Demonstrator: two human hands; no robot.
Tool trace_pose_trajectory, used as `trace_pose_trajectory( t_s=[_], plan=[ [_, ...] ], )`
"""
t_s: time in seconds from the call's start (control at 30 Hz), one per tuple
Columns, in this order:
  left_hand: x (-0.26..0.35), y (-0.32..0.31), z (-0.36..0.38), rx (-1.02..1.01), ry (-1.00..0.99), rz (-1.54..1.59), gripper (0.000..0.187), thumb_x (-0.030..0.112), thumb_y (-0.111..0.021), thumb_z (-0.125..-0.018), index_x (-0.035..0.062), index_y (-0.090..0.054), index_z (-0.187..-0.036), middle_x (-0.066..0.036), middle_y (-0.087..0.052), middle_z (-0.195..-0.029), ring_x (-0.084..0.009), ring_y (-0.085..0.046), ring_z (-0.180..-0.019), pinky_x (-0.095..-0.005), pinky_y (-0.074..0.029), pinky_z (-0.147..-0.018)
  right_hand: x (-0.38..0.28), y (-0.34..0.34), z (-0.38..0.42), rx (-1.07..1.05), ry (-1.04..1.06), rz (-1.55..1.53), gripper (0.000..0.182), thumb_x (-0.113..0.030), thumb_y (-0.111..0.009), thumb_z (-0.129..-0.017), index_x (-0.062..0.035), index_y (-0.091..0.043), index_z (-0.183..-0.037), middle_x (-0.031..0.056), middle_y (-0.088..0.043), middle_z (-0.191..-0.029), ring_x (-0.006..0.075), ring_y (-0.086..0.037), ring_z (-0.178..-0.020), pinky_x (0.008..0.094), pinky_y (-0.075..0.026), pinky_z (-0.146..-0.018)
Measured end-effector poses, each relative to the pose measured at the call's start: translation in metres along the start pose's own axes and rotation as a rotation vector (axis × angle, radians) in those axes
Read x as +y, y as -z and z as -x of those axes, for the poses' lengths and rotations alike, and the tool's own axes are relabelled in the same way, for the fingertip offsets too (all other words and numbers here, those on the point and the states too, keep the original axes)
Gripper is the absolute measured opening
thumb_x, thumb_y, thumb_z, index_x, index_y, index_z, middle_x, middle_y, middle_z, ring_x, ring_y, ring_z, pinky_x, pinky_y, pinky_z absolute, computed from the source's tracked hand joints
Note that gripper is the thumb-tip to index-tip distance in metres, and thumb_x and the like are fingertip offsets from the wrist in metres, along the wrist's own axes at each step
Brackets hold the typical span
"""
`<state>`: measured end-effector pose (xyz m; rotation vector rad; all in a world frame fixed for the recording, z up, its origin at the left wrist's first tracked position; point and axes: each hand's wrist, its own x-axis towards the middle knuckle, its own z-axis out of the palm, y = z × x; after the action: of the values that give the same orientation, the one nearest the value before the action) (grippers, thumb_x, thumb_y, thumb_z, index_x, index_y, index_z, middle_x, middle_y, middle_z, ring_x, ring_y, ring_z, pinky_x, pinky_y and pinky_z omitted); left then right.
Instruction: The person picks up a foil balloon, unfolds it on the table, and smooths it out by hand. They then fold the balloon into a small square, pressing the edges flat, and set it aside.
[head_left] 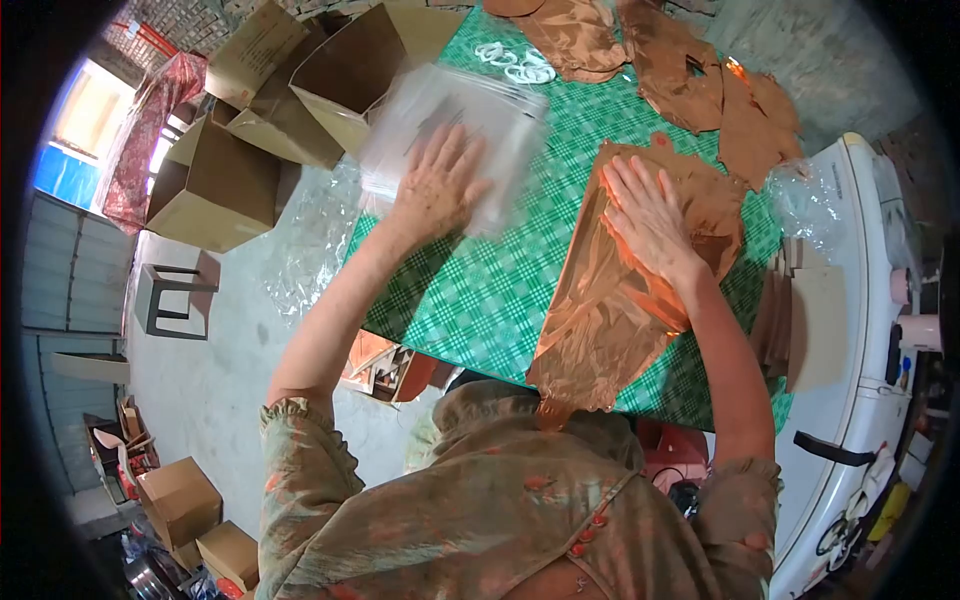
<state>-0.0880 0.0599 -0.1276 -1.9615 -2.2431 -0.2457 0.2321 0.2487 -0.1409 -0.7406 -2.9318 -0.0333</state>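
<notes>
On a green checked tablecloth (pixel 480 290) lies a stack of clear plastic bags (pixel 510 130), its edges blurred. My left hand (pixel 437 182) rests flat on that stack with its fingers spread. To the right, a shiny copper-brown sheet (pixel 610 320) reaches from the middle of the table to its front edge, creased and uneven in outline. My right hand (pixel 648 215) lies flat on the upper part of this sheet, fingers stretched out. Neither hand has anything gripped in it.
More brown sheets (pixel 680 65) lie at the back right. White loops (pixel 530 68) sit at the back edge. Open cardboard boxes (pixel 225 185) stand at the left, with a small stool (pixel 180 300) on the floor. A white appliance (pixel 850 300) stands on the right.
</notes>
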Motion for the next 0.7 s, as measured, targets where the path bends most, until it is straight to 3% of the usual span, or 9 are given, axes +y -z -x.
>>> trace_pose_trajectory(
  t_s=[0.23, 0.33, 0.37, 0.47, 0.53, 0.7],
  plan=[
    [-0.036, -0.005, -0.036, -0.046, 0.112, -0.083, 0.065, 0.054, -0.043, -0.112, 0.0179, -0.038, -0.166, -0.015, -0.033, -0.172, -0.0373, -0.027, -0.160, -0.0589, -0.020, -0.129, -0.004, 0.006, 0.000, -0.039, -0.021, -0.029, 0.066, -0.047, -0.034, -0.114, -0.0152, -0.026, -0.171, 0.0041, -0.022, -0.178, 0.0251, -0.015, -0.165, 0.0520, -0.006, -0.135],
    [-0.035, -0.004, -0.051, 0.089, 0.111, -0.114, 0.065, 0.054, -0.043, -0.112, 0.0178, -0.038, -0.166, -0.015, -0.033, -0.172, -0.0382, -0.028, -0.160, -0.0597, -0.021, -0.129, -0.006, 0.011, 0.001, -0.042, -0.024, -0.072, 0.066, -0.048, -0.035, -0.114, -0.0144, -0.027, -0.170, 0.0050, -0.022, -0.178, 0.0256, -0.015, -0.165, 0.0519, -0.006, -0.135],
    [-0.030, -0.006, -0.052, 0.172, 0.088, -0.145, 0.064, 0.047, -0.048, -0.111, 0.0131, -0.038, -0.165, -0.018, -0.034, -0.172, -0.0389, -0.028, -0.160, -0.0569, -0.020, -0.130, -0.006, 0.009, 0.001, -0.031, -0.023, -0.072, 0.066, -0.048, -0.036, -0.113, -0.0138, -0.028, -0.170, 0.0060, -0.023, -0.178, 0.0262, -0.015, -0.165, 0.0521, -0.007, -0.134],
    [0.028, 0.018, -0.055, 0.427, -0.235, 0.008, 0.065, 0.037, -0.054, -0.110, 0.0067, -0.037, -0.164, -0.022, -0.034, -0.171, -0.0409, -0.030, -0.159, -0.0532, -0.023, -0.130, -0.006, 0.009, 0.001, -0.016, -0.015, -0.064, 0.066, -0.048, -0.036, -0.113, -0.0134, -0.029, -0.169, 0.0064, -0.024, -0.177, 0.0266, -0.016, -0.164, 0.0522, -0.008, -0.134],
    [0.096, 0.032, -0.042, 0.210, -0.134, 0.518, 0.067, 0.029, -0.059, -0.106, 0.0020, -0.036, -0.164, -0.026, -0.032, -0.170, -0.0432, -0.032, -0.157, -0.0505, -0.027, -0.130, -0.004, 0.006, 0.002, -0.014, 0.006, -0.046, 0.067, -0.048, -0.039, -0.112, -0.0130, -0.030, -0.169, 0.0071, -0.026, -0.176, 0.0280, -0.017, -0.164, 0.0543, -0.008, -0.133],
    [0.189, -0.006, -0.031, 0.230, -0.337, 0.685, 0.076, 0.032, -0.065, -0.103, -0.0026, -0.034, -0.163, -0.031, -0.028, -0.169, -0.0484, -0.030, -0.156, -0.0525, -0.028, -0.129, -0.008, 0.014, 0.005, 0.018, 0.045, 0.010, 0.071, -0.049, -0.046, -0.109, -0.0130, -0.031, -0.169, 0.0072, -0.027, -0.175, 0.0297, -0.017, -0.164, 0.0578, -0.009, -0.132]
  ],
)
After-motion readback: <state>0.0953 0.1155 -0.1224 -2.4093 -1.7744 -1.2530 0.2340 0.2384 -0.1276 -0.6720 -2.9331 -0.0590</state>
